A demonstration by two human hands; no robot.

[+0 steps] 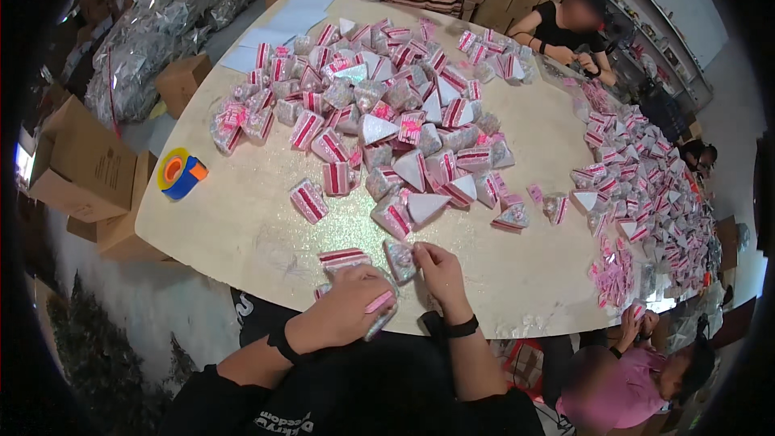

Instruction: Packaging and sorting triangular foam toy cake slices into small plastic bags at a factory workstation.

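My left hand is closed around a glittery cake-slice ornament with a pink stripe, near the table's front edge. With pinched fingers, my right hand grips the corner of another cake-slice ornament just to the right of it. A striped cake slice lies right behind my left hand, which partly covers the pieces there. Beyond my hands spreads a big pile of white and pink cake-slice ornaments.
A roll of tape lies at the table's left edge, near cardboard boxes. White sheets lie at the far left. A second ornament heap and pink tags are on the right. Several other people work around the table.
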